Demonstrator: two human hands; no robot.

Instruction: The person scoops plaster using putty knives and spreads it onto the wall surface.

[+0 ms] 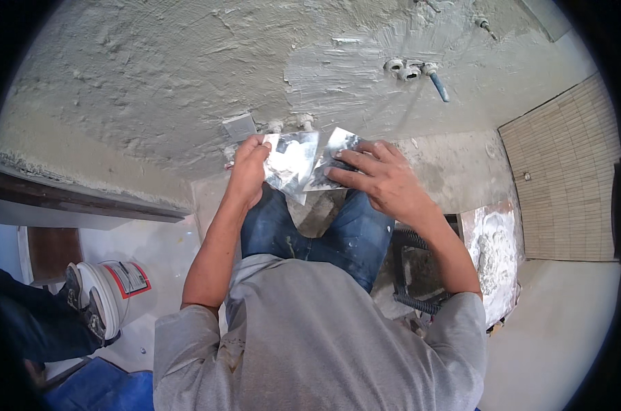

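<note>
My left hand is closed on the edge of a thin, flat metal putty blade, which has a bright white patch of what looks like plaster on its face. Closed over a second metal putty blade, my right hand presses its fingers along the flat side. The two blades tilt toward each other above my knees, close together at their lower parts; whether they touch I cannot tell. Just in front of them rises the wall, coated in grey-white plaster with ridged trowel marks.
Pipe fittings and a blue pipe stub stick out of the wall. At right, white plaster is heaped on a board beside a black frame. A tiled panel stands far right. Another person's shoes rest against a white bucket.
</note>
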